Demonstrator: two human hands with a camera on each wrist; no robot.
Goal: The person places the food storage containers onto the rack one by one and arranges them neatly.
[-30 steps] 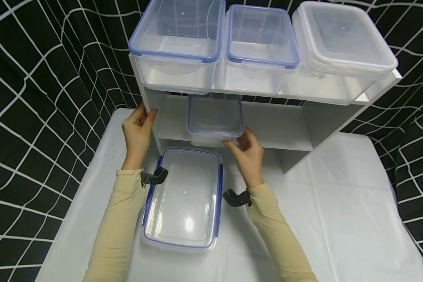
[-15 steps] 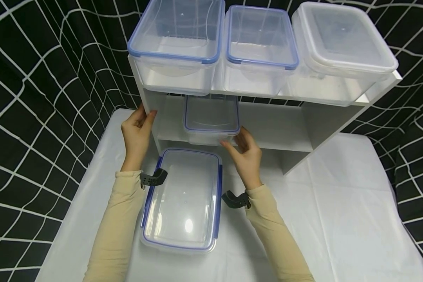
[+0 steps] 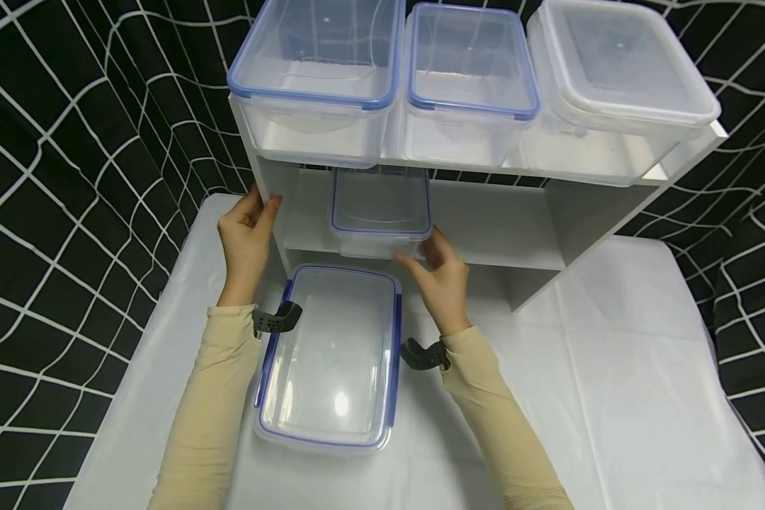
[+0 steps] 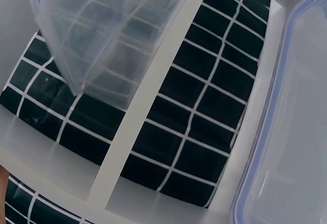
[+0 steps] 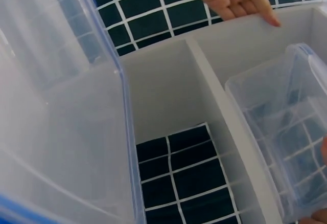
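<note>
A small clear container [image 3: 380, 202] with a blue-edged lid sits on the shelf unit's middle board, its front poking out over the board's edge. My right hand [image 3: 443, 283] pinches the container's front right corner, thumb at the front and fingers along the right side. In the right wrist view only bits of that hand's fingers [image 5: 314, 218] show beside the container [image 5: 276, 106]. My left hand [image 3: 245, 237] grips the front edge of the white shelf unit's left side panel [image 3: 279, 205], thumb on the inner face. Its fingertips behind the panel are partly hidden.
On the top board stand two blue-rimmed clear containers [image 3: 319, 64] [image 3: 472, 67] and a white-lidded one [image 3: 631, 71]. A large flat container [image 3: 331, 354] with blue clips lies on the white cloth [image 3: 612, 397] between my forearms. Dark grid-patterned curtains [image 3: 70, 212] surround the place.
The small container has slid left along the middle board and slightly back, and my right hand has moved with it. My left hand stays on the side panel.
</note>
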